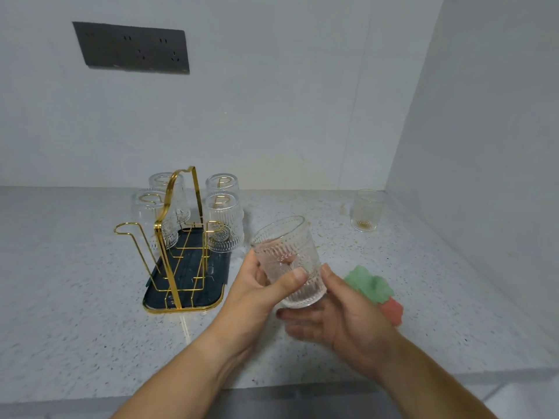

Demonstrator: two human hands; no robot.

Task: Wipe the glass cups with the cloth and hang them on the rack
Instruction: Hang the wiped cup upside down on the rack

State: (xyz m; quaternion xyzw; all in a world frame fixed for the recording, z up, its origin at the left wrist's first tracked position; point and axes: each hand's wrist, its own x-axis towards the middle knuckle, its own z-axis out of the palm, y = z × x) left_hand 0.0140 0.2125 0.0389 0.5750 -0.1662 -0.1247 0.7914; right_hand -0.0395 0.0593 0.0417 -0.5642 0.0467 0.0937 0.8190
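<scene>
Left hand (257, 285) and right hand (341, 317) clasp a ribbed glass cup (286, 255) above the table (75, 313), between the rack (169, 237) and the cloth (370, 285), where a slip on slick glass could send it smashing down.

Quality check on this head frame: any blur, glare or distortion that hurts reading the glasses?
Head view: soft even light, faint shadows, no harsh glare. Head view: wide-angle bowing skews the socket panel. Head view: the held glass, gripped by left hand and right hand, shows its ribs clearly; the far glass and cloth look softer.
</scene>
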